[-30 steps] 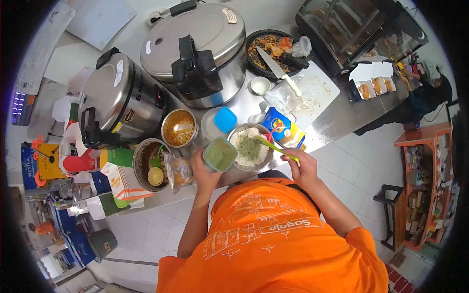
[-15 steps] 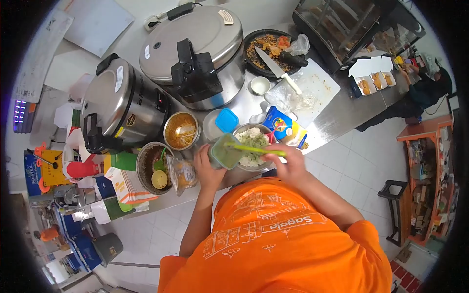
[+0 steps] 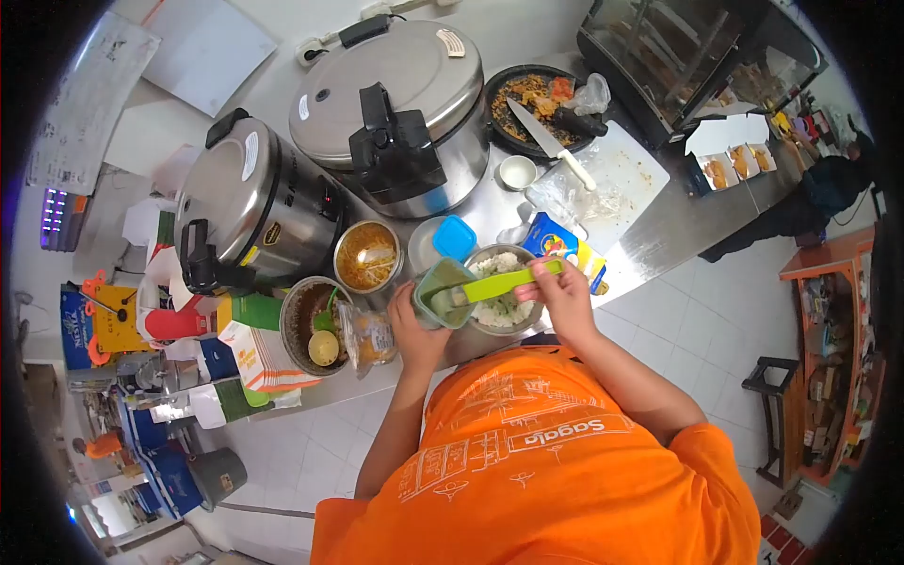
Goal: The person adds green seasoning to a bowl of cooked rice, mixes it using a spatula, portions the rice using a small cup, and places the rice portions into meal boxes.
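Observation:
My left hand (image 3: 418,331) grips a translucent green plastic tub (image 3: 446,294), tilted beside the metal bowl (image 3: 540,315). In that bowl lies white rice (image 3: 501,309) with green bits on it. My right hand (image 3: 563,299) is closed around the handle of a lime-green utensil (image 3: 504,284). Its pale head reaches into the tub, and its exact kind is unclear. Behind the tub sits a round clear container with a blue lid (image 3: 455,237). A blue and yellow packet (image 3: 554,237) lies against the bowl's far side.
Two rice cookers (image 3: 391,104) (image 3: 254,207) stand at the back left. A knife (image 3: 551,143) rests across a black mortar (image 3: 499,118) and a white cutting board (image 3: 640,174). Metal pots (image 3: 365,273) sit left of my hands. Another person (image 3: 819,193) is at far right.
My right hand has turned the green utensil, so its handle shows broader and its head sits in the tub. The whole view has shifted slightly; my left hand still holds the tub.

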The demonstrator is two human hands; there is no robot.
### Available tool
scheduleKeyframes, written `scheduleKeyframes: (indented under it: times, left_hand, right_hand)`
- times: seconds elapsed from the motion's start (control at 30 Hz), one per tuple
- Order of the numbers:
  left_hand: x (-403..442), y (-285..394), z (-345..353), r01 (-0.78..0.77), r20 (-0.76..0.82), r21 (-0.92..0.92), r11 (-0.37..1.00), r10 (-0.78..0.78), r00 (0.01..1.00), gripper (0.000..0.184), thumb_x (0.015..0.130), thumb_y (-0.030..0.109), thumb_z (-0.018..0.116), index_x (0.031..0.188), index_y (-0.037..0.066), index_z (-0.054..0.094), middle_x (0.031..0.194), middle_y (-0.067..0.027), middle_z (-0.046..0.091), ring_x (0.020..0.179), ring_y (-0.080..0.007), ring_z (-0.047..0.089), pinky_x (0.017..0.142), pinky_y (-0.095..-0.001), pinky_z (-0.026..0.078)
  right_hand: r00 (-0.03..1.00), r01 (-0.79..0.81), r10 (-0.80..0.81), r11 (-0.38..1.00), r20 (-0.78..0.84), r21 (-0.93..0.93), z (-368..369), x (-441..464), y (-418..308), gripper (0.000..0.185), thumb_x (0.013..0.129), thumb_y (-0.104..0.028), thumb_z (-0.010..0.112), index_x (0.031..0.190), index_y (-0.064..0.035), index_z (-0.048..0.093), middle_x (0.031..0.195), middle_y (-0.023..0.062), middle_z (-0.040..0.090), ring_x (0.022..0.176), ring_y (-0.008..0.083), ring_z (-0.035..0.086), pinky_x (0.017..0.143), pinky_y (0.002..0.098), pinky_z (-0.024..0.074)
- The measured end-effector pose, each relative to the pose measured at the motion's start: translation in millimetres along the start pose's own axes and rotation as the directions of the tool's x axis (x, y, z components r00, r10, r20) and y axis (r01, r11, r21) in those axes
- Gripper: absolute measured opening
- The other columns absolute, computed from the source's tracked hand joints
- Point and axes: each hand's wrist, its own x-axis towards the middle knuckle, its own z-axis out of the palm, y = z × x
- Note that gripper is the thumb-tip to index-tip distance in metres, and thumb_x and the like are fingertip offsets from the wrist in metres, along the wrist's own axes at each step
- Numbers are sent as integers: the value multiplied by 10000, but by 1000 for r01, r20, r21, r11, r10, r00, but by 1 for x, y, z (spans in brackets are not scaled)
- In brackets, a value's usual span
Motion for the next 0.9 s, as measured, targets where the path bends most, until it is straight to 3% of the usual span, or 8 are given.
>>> scheduleKeyframes:
  times: [0.17, 0.23, 0.4, 0.73, 0.8, 0.9]
  left_hand:
    - [-15, -18, 1, 74, 3, 13, 997, -74, 997, 833, 614, 216, 880, 1297, -3, 456, 1273, -213, 503, 1191, -413, 473, 1014, -492, 397]
    - [-20, -24, 2, 90, 4, 12, 996, -90, 996, 838, 609, 208, 881, 1299, -4, 456, 1272, -223, 499, 1189, -419, 469, 1010, -496, 395]
    - [-25, -24, -1, 105, 6, 54, 993, -106, 994, 839, 599, 210, 881, 1290, -2, 455, 1182, -206, 533, 1117, -412, 513, 945, -492, 413]
    - [-33, -30, 0, 114, 25, 44, 993, -115, 993, 828, 604, 212, 874, 1286, 2, 454, 1181, -206, 525, 1123, -412, 494, 944, -492, 402]
    - [-34, -29, -1, 95, 9, 63, 993, -96, 995, 834, 601, 219, 878, 1288, 3, 457, 1201, -205, 526, 1120, -410, 495, 943, -499, 400]
    - [-39, -30, 1, 119, 5, 77, 990, -119, 993, 837, 597, 223, 884, 1288, 8, 463, 1213, -208, 530, 1124, -411, 494, 951, -508, 396]
  right_hand:
    - [994, 19, -17, 1000, -106, 18, -22, -10, -14, 225, 1022, -162, 520, 1115, 42, 543, 902, 155, 682, 747, 197, 690, 700, 300, 591]
    - [982, 168, -179, 972, -55, -163, -33, -16, -8, 211, 1023, -139, 512, 1123, 43, 546, 909, 151, 688, 743, 191, 685, 703, 297, 580]
    - [941, 333, -317, 789, 122, -516, -47, -24, 8, 139, 992, -46, 532, 1091, 37, 585, 851, 122, 697, 789, 154, 703, 729, 270, 559]
    - [948, 279, -318, 831, -1, -482, -54, -23, 7, 169, 1006, -98, 530, 1082, 42, 588, 830, 126, 693, 759, 164, 700, 711, 281, 566]
    - [961, 202, -248, 933, -123, -299, -50, -22, 4, 193, 1015, -127, 525, 1085, 41, 588, 828, 128, 692, 729, 169, 690, 704, 294, 571]
    - [970, 158, -197, 955, -140, -251, -25, -17, -2, 197, 1023, -134, 508, 1089, 34, 587, 830, 130, 689, 720, 168, 681, 702, 302, 573]
